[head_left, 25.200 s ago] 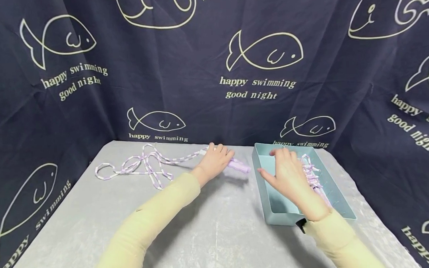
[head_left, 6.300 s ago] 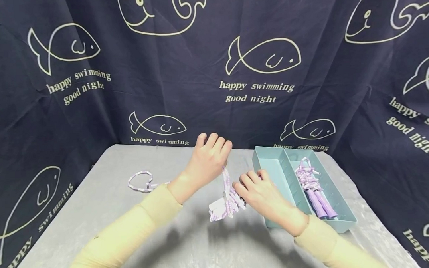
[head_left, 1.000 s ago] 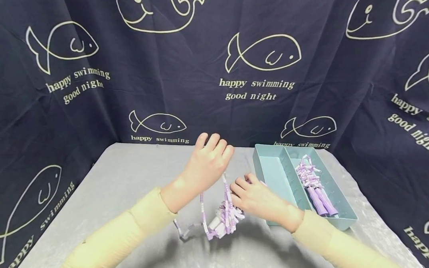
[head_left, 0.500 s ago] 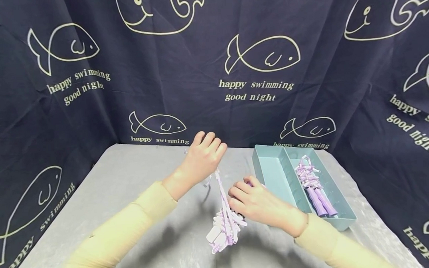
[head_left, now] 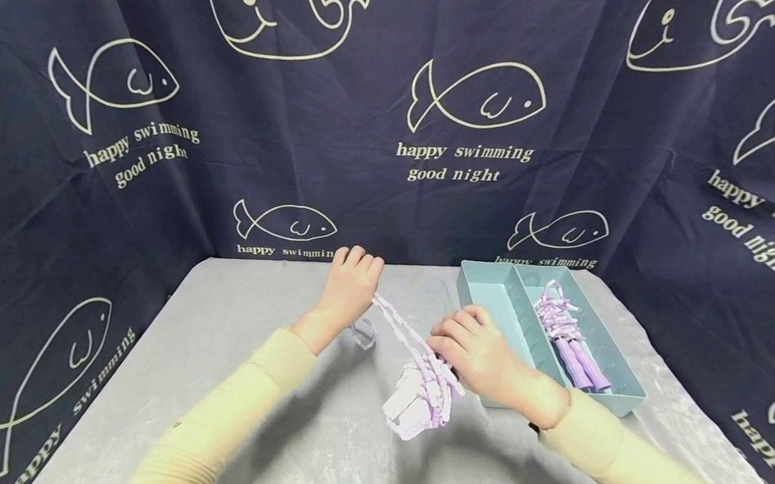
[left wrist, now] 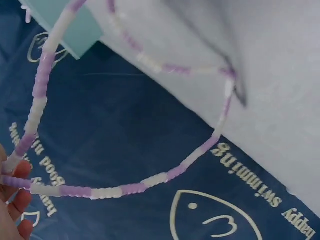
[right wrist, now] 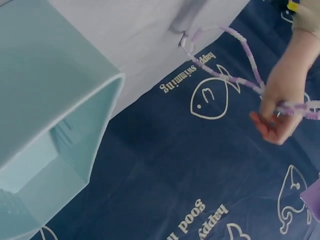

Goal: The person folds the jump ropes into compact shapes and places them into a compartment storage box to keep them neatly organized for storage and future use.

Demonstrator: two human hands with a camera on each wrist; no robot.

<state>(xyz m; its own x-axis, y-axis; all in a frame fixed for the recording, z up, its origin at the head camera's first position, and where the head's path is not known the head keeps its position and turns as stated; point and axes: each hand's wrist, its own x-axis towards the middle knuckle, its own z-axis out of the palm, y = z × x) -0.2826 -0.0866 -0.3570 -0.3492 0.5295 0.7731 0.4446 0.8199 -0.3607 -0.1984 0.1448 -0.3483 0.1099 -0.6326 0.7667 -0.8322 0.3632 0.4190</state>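
Observation:
Between the two hands hangs a jump rope (head_left: pixel 420 396) with purple and white beads, its cord wound into a bundle above the table. My left hand (head_left: pixel 347 287) pinches two strands of its beaded cord, stretched slantwise down to the bundle. A free loop of the cord (left wrist: pixel 107 192) dangles below that hand in the left wrist view. My right hand (head_left: pixel 477 350) grips the bundle's handle end, mostly hidden under the fingers; a purple handle (right wrist: pixel 312 197) shows at the right wrist view's edge. A second jump rope (head_left: pixel 560 321), coiled with two purple handles, lies in the tray.
A teal tray (head_left: pixel 494 309) with two compartments stands at right on the grey-clothed table (head_left: pixel 239 414); the coiled rope is in its right compartment. Dark blue fabric (head_left: pixel 358 157) printed with fish encloses the back and sides.
The rope lay spread on the table 25 seconds ago; now it is wound up. In the last second my left hand moved left, drawing the strands slantwise, and my right hand shifted slightly right.

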